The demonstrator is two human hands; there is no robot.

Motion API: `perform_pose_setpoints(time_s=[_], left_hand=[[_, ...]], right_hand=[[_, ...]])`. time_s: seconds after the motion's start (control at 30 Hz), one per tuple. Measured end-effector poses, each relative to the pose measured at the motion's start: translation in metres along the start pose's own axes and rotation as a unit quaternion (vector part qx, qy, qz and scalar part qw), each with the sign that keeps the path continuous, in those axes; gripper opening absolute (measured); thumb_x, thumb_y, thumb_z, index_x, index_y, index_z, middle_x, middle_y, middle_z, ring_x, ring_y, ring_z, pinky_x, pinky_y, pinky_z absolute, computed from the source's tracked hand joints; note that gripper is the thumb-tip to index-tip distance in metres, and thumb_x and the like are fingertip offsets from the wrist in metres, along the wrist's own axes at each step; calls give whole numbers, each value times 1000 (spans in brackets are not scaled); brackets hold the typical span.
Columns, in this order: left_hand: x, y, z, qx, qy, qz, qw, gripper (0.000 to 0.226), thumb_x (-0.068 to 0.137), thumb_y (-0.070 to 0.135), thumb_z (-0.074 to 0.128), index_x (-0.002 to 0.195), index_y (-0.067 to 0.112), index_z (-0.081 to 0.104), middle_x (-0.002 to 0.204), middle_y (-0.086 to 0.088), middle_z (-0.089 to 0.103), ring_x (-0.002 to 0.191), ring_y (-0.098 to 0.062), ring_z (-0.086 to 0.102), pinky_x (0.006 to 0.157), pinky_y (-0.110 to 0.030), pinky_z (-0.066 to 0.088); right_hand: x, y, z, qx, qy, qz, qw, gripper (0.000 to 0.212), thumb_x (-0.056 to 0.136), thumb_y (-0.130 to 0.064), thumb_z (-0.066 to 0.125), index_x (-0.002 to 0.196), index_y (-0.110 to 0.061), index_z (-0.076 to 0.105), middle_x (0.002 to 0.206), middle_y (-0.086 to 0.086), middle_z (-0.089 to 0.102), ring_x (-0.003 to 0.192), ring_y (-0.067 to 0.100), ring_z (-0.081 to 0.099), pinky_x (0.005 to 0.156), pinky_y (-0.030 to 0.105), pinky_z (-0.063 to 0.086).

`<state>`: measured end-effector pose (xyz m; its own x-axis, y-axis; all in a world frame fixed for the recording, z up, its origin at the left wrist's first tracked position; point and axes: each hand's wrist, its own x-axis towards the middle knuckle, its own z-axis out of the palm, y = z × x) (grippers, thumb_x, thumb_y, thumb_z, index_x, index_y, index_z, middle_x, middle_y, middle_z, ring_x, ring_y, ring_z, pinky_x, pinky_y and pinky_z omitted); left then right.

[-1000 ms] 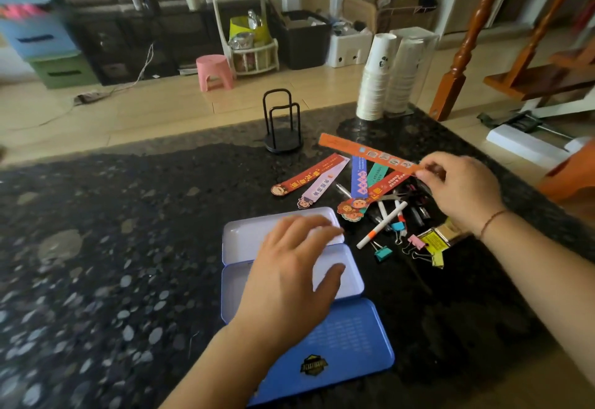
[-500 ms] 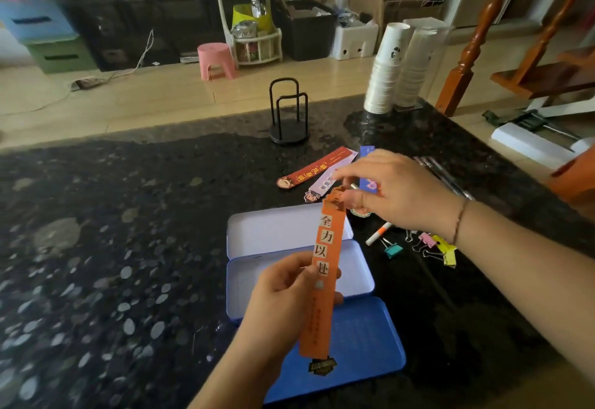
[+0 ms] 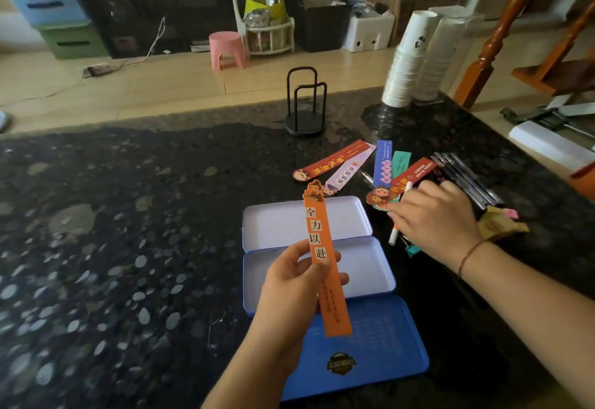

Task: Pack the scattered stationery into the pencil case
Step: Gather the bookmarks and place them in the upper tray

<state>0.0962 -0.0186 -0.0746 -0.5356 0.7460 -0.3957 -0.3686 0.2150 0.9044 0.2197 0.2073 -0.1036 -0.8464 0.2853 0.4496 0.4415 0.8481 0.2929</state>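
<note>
A blue tin pencil case (image 3: 370, 337) lies open on the dark stone counter, its two pale trays (image 3: 283, 225) empty. My left hand (image 3: 289, 286) holds a long orange bookmark (image 3: 322, 257) upright over the trays. My right hand (image 3: 431, 218) rests, fingers spread, on the pile of stationery to the right of the case, touching a bookmark with a cartoon head (image 3: 380, 197). Red (image 3: 331, 160), white (image 3: 349, 172), blue (image 3: 382, 164) and teal (image 3: 401, 162) bookmarks fan out behind. A white marker (image 3: 394, 236) pokes out under that hand. Black pens (image 3: 463, 176) lie further right.
A black wire stand (image 3: 305, 109) sits at the counter's far edge, and two stacks of paper cups (image 3: 409, 61) stand at the back right. Binder clips and a yellow tag (image 3: 502, 222) lie beside my right wrist. The counter's right edge drops off near the pens.
My right hand passed the orange bookmark to my left, let go, and moved back right onto the stationery pile. My left hand now holds the bookmark alone over the case.
</note>
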Motion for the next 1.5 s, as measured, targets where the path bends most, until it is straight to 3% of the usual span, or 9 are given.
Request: perform_pose_setpoints(time_s=[0.4,0.5,0.6,0.8,1.0,1.13,1.27,1.37,1.5], left_hand=[[-6,-1,23,-65,7,86,994,25,97,30,48,117,32,63,113,-1,69,105,-16,66,96,-50,48],[-9,-2,28,-93,-13,96,991,29,98,29,45,121,27,62,115,-6,69,108,-21,65,93,-44,50],[-9,-4,29,-122,-21,84,989,32,95,32,45,121,25,62,110,-4,72,102,-20,68,84,-42,53],[-5,-6,25,-57,4,109,992,21,95,25,52,106,37,66,102,1,70,101,-17,65,91,-44,51],[-6,-3,29,-89,-11,84,992,22,95,19,53,114,21,65,97,-7,73,94,-24,67,85,-42,57],[-5,-4,27,-77,-2,69,995,22,95,15,54,114,22,63,95,-6,75,94,-27,68,83,-48,55],[-5,-3,20,-93,21,36,995,24,95,4,50,107,18,66,89,-6,76,82,-23,73,68,-36,58],[-2,-3,9,-102,56,6,993,24,95,5,50,104,19,66,87,-4,76,78,-23,74,62,-36,57],[6,1,-13,-129,102,1,986,25,95,6,49,101,18,69,81,-5,76,72,-21,73,61,-35,54]], right_hand=[[27,-68,-168,62,183,1,981,21,83,-17,55,63,-14,56,61,4,55,56,28,50,46,34,35],[69,-84,-179,106,133,58,984,21,78,-24,51,61,-22,40,55,-2,35,50,24,35,48,26,20],[107,-91,-164,126,-36,144,981,32,75,-36,55,58,-16,38,54,-3,32,56,24,35,48,22,14],[133,-84,-133,261,-210,249,909,22,78,-34,53,64,-17,53,65,-1,59,61,22,60,61,29,46],[122,-98,-96,333,-214,315,862,32,77,-36,55,56,-13,57,35,1,57,41,22,65,64,39,58],[108,-107,-80,378,-197,311,850,37,74,-39,52,51,-10,54,49,8,62,55,30,66,64,46,59],[96,-92,-81,475,-111,303,819,43,84,-37,61,55,-6,61,48,7,63,42,19,60,54,40,58],[84,-57,-69,430,-28,309,848,20,82,-33,68,67,-19,67,54,-6,61,58,15,63,60,31,52],[60,-40,-32,172,-251,141,942,27,90,-33,58,116,-33,64,117,-7,61,104,22,61,83,34,47]])
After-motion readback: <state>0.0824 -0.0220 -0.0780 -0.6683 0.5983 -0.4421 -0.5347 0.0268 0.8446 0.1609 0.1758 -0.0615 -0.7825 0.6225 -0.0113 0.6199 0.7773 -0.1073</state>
